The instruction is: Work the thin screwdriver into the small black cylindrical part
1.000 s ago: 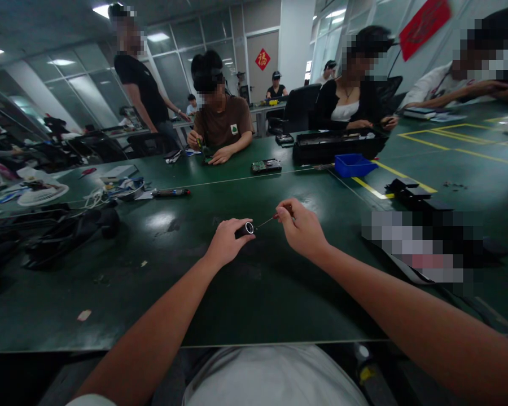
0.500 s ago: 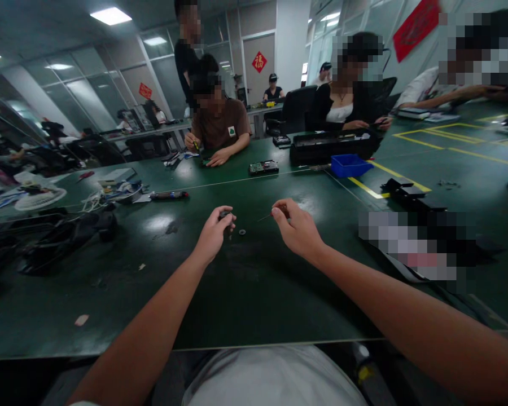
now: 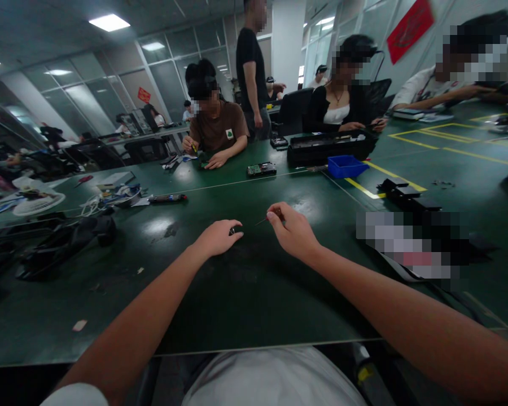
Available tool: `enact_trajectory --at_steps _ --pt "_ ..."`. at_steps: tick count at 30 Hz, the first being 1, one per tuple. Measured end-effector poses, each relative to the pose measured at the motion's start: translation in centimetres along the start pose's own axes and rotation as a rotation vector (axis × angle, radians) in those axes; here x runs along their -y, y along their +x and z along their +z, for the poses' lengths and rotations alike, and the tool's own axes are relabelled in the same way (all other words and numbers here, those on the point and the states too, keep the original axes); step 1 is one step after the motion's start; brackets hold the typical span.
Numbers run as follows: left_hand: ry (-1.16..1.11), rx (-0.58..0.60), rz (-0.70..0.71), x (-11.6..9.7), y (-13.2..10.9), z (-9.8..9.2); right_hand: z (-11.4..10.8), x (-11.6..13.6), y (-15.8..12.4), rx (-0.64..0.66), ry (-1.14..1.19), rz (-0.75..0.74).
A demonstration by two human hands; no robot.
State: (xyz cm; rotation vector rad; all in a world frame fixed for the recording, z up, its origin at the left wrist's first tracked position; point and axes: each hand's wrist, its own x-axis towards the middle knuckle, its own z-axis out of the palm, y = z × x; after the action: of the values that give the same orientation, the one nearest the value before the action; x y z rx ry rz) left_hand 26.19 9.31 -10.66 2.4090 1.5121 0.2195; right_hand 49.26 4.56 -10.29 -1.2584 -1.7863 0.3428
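Head view, left hand (image 3: pixel 217 238) holding dark part (image 3: pixel 232 230), right hand (image 3: pixel 294 231) thin-shafted tool (image 3: pixel 261 221)

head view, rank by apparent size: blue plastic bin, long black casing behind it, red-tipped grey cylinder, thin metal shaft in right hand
1. Long black casing
2. Blue plastic bin
3. Grey cylinder
4. Metal shaft (visible part)

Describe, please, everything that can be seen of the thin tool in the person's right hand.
The thin tool has a slender, straight shaft that looks like metal. Its handle is mostly hidden in the right hand; the little that shows seems reddish-brown. The fingers and thumb pinch it, and the shaft slants slightly downward toward the left hand, ending in the gap without touching that hand. The tip is too small to tell its shape.
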Motion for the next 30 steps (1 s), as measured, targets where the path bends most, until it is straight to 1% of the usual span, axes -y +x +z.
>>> enact_trajectory --at_steps 2,4,9,13,18,20,22,25,27,30 --pt "0.081 0.049 0.014 0.1 0.3 0.5 0.0 0.0 0.0 0.013 -0.004 0.007" --pt "0.122 0.068 0.021 0.2 0.5 0.7 0.0 0.0 0.0 0.021 -0.004 0.009" --pt "0.068 0.030 -0.046 0.5 0.1 0.2 0.0 0.1 0.0 0.037 -0.010 -0.002" --pt "-0.105 -0.050 -0.118 1.8 -0.4 -0.5 0.1 0.1 0.0 0.036 -0.010 0.001" --pt "-0.492 -0.135 -0.214 4.8 -1.7 -1.5 0.0 0.1 0.0 0.047 -0.012 0.009" --pt "-0.645 -0.190 -0.278 6.1 -2.6 -2.2 0.1 0.1 0.0 0.048 -0.013 0.007" --pt "-0.793 -0.272 -0.351 7.4 -3.6 -2.9 0.1 0.1 0.0 0.049 -0.011 0.005" --pt "-0.988 -0.453 -0.469 9.5 -5.4 -4.4 0.1 0.1 0.0 0.052 -0.008 0.006" --pt "-1.048 -0.570 -0.553 10.9 -6.7 -5.6 0.1 0.0 0.0 0.055 -0.007 0.011" --pt "-1.069 -0.685 -0.663 13.0 -8.8 -7.6 0.2 -0.2 0.0 0.056 -0.007 0.011"
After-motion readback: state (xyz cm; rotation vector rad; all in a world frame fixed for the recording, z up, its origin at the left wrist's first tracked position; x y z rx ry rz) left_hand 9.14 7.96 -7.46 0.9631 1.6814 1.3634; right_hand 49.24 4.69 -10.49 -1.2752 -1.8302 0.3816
